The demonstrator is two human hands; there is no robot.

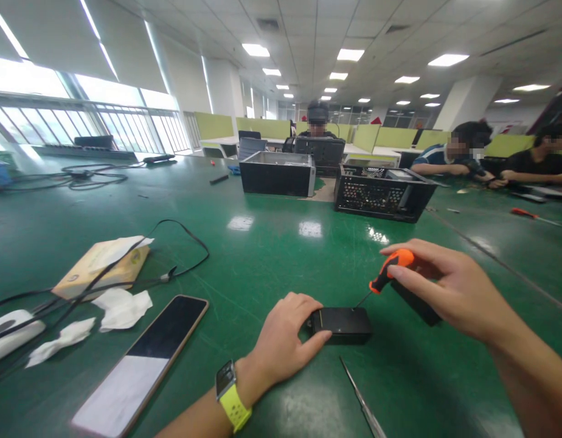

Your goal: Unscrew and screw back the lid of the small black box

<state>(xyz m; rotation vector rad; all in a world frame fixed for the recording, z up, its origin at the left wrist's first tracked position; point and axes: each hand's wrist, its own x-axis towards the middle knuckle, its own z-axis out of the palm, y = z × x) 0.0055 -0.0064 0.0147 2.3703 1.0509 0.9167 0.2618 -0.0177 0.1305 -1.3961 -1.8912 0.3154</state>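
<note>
- my right hand [449,286] gripped the orange-and-black screwdriver [382,280] by its handle, thumb and fingers closed on it, the shaft slanting down to the left
- its tip met the top face of the small black box [345,325], near the far edge
- the box lay on the green table [244,261] in front of me, its left end held between thumb and fingers of my left hand [287,334]
- a dark flat piece [416,303] lay partly hidden behind my right hand
- a slim metal tool [360,395] lay on my side of the box
</note>
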